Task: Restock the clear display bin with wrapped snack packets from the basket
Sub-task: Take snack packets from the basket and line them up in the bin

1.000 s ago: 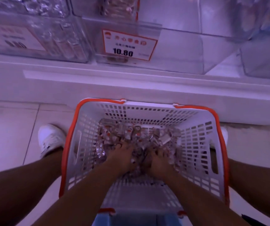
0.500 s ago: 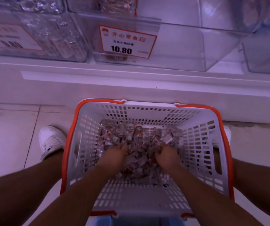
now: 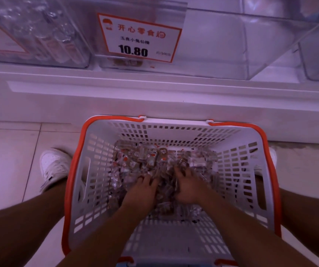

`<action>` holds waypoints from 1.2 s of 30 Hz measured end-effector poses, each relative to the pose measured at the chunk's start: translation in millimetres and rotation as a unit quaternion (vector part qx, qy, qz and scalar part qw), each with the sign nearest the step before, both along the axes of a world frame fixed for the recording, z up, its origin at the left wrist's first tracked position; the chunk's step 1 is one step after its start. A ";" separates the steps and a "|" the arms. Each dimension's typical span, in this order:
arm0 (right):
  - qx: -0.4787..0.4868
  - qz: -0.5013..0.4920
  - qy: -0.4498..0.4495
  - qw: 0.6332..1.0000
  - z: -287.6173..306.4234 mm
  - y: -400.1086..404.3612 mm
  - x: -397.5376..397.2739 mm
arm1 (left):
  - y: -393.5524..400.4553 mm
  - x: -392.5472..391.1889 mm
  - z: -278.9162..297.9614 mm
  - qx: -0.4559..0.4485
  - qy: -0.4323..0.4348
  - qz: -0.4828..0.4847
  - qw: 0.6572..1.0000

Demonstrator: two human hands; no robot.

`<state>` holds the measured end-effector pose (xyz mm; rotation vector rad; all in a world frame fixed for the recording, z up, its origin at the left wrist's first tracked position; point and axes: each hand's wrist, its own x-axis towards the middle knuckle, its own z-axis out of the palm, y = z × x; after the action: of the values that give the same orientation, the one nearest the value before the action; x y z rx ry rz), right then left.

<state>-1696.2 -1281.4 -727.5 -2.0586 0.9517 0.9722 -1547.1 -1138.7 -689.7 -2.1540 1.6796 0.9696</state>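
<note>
Seen from above, a person's two bare arms reach down into a white plastic basket (image 3: 239, 151) with an orange rim, which sits on a pale tiled floor between their feet. The left hand (image 3: 142, 191) and the right hand (image 3: 188, 186) lie side by side, palms down, on a heap of small clear-wrapped snack packets (image 3: 147, 158) that covers the basket bottom ahead of and around the fingers. Both hands look cupped, fingers curling down into the heap with packets bunched in the narrow gap between them, which suggests a two-handed scoop meant to lift many packets at once; the fingertips are buried, so how much each hand actually grips cannot be told. The basket stands close against the base of a white shelf unit, probably so a scoop has only a short way to travel. Up and beyond the hands, on that shelf, stands the clear display bin (image 3: 212, 41), its front carrying an orange-bordered price tag (image 3: 139, 38) reading 10.80; only a few brownish packets show low behind the tag, and the rest of the bin looks nearly bare, so the restocking seems far from done. Another clear bin (image 3: 39, 35) sits beyond the left hand. A white shoe (image 3: 54, 166) rests left of the basket.
</note>
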 end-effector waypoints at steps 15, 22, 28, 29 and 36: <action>-0.012 -0.041 -0.117 0.992 5.5 19.3 2.0 | -22.9 -33.7 -10.2 -0.003 0.145 0.157 0.977; 0.019 -0.214 -0.142 0.966 15.3 -16.5 -20.5 | -29.8 -36.8 -10.6 -0.037 0.108 0.101 0.988; 0.085 -0.453 -0.116 0.880 46.1 -39.1 -25.4 | -40.0 15.3 13.3 -0.049 0.263 0.355 0.896; 0.098 -0.459 -0.126 0.874 54.7 -42.1 -19.3 | -44.5 26.9 23.5 -0.049 0.266 0.373 0.887; 0.184 -0.385 -0.228 0.876 166.4 -60.7 34.7 | -63.4 76.7 140.1 -0.113 0.300 0.375 0.870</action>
<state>-1661.4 -1342.1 -561.1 -1.2970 1.0813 0.1949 -1470.4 -1202.2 -549.6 -2.9688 1.1450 1.8862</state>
